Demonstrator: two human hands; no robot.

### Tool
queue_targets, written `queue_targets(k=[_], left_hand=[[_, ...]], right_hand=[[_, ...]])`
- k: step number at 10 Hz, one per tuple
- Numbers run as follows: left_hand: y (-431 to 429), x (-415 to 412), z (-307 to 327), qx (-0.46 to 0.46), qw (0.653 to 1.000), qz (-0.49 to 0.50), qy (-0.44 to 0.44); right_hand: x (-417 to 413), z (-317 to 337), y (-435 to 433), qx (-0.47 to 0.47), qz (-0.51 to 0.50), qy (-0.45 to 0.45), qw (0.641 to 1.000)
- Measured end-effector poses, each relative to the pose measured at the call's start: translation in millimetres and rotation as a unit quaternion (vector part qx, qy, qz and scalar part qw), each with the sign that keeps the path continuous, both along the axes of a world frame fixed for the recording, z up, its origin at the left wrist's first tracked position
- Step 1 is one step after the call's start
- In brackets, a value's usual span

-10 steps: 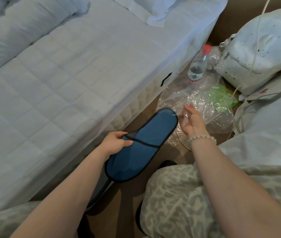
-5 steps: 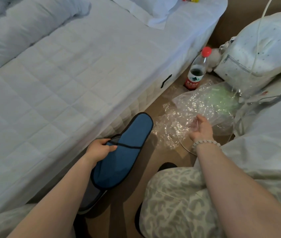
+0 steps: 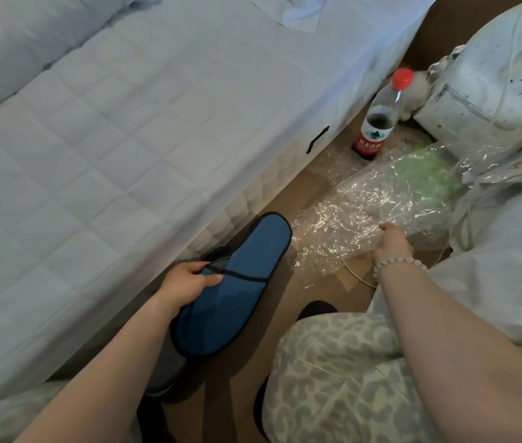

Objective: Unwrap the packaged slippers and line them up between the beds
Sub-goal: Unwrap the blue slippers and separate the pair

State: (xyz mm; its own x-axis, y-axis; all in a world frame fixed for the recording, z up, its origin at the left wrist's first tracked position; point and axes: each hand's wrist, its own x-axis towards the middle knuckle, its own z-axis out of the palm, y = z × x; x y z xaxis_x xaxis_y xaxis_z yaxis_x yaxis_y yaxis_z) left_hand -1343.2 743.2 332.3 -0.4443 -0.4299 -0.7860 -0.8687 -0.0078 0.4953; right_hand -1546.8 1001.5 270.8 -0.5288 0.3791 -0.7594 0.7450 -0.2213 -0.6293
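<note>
Left grip (image 3: 186,282) (a bare hand) is clamped on the blue slipper (image 3: 237,302), with its fingers curled round the edge at the black-trimmed strap. This slipper is already without wrapping. It is held low over the brown floor (image 3: 314,187), close beside the quilted bed (image 3: 125,139). Under its near end lies a darker grey shape, maybe the second slipper; I cannot tell. Right grip (image 3: 390,243) rests on the crumpled clear wrapper (image 3: 358,203) on the floor. Its fingers are hidden, so I cannot tell whether they are closed on the plastic. Farther away stand a bottle with a red cap (image 3: 378,123) and a white backpack (image 3: 493,78). I judge that the unwrapping of this slipper is done and the placing is now in hand. The next move calls for lowering it flat on the floor, sole down, straight beside its pair, and keeping the wrapper out of the row.
</note>
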Motion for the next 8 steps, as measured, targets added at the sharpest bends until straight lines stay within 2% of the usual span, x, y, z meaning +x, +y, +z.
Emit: queue_targets(k=[1, 2, 3, 4, 5, 6, 7, 8], left_hand=[[0.2, 0.5, -1.7, 0.008, 1.000, 0.000, 0.007], [-0.3, 0.8, -1.4, 0.010, 1.000, -0.004, 0.012], [0.0, 1.1, 0.2, 0.006, 1.000, 0.007, 0.017], [1.6, 4.4, 5.1, 0.007, 1.000, 0.010, 0.022], [2.7, 10.1, 13.9, 0.018, 0.999, 0.017, 0.039], [0.7, 19.0, 23.5, 0.018, 0.998, 0.020, 0.054], [0.9, 34.1, 33.2, 0.033, 0.994, 0.050, 0.090], [2.1, 53.3, 38.9, 0.042, 0.990, 0.072, 0.115]], right_hand=[[2.8, -0.9, 4.2, 0.022, 0.027, -0.039, 0.999], [4.2, -2.7, 6.3, 0.074, 0.116, -0.057, 0.989], [11.2, 13.9, -2.8, 0.115, 0.033, -0.087, 0.989], [22.3, 27.4, -23.8, 0.315, 0.025, -0.015, 0.949], [51.5, 39.4, -64.3, 0.274, 0.163, 0.125, 0.940], [93.0, 48.6, -105.5, 0.158, 0.300, 0.154, 0.928], [141.1, 54.2, -123.6, 0.022, 0.326, 0.073, 0.942], [185.1, 49.4, -121.9, -0.102, 0.336, -0.024, 0.936]])
